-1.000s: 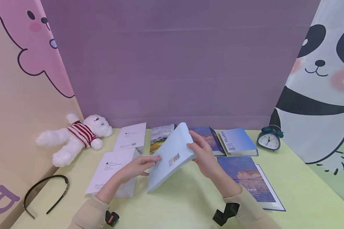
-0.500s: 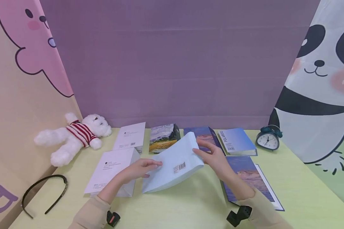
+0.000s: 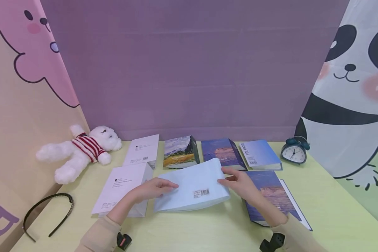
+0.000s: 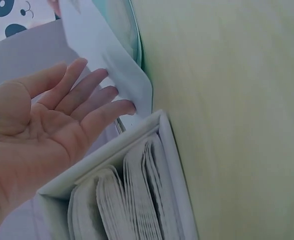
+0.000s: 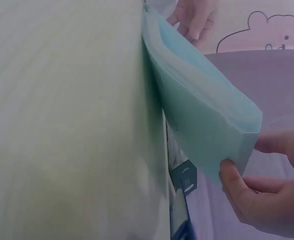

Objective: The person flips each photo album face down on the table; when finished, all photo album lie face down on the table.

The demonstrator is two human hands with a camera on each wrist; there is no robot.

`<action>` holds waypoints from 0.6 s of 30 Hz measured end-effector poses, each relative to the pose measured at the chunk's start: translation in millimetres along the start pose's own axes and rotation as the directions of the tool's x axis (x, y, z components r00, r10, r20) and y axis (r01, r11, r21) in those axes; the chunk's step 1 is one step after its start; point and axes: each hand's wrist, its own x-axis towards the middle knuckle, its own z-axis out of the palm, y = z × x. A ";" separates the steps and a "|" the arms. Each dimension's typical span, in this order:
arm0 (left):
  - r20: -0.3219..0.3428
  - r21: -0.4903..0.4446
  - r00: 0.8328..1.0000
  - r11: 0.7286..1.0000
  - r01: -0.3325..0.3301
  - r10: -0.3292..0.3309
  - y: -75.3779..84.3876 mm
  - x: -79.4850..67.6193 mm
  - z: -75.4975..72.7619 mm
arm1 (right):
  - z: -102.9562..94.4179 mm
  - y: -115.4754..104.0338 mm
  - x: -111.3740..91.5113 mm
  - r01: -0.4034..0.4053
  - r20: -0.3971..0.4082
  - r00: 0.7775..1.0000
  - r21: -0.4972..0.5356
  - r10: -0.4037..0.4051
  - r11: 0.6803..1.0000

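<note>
A light blue, soft-covered book (image 3: 192, 185) with a barcode label hangs tilted over the table's middle, its right end raised and its left end down near the tabletop. My right hand (image 3: 240, 183) pinches its raised end, which looks like the spine; the right wrist view shows thumb and fingers (image 5: 237, 182) at that end and pale pages between the covers. My left hand (image 3: 154, 189) has its fingers loosely extended, fingertips at the book's left part. Below that hand, the left wrist view shows a white album (image 4: 159, 117) with thick stacked pages.
White albums (image 3: 119, 185) lie at left, beside a plush bear (image 3: 89, 145) and a black headband (image 3: 70, 201). Along the back are a landscape-cover album (image 3: 179, 152), a sunset-cover album (image 3: 220, 152), a POLAROID album (image 3: 259, 154) and an alarm clock (image 3: 293, 153). Another blue album (image 3: 267, 189) lies front right.
My right hand has moved right and down, lowering the light blue book from a steep tilt to a flatter one. The left hand stays near the book's left side.
</note>
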 end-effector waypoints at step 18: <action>-0.062 0.134 0.997 0.990 -0.033 0.041 -6.8 3.0 -0.5 | 9.2 21.8 -1.4 0.003 0.080 0.997 -0.177 0.012 0.984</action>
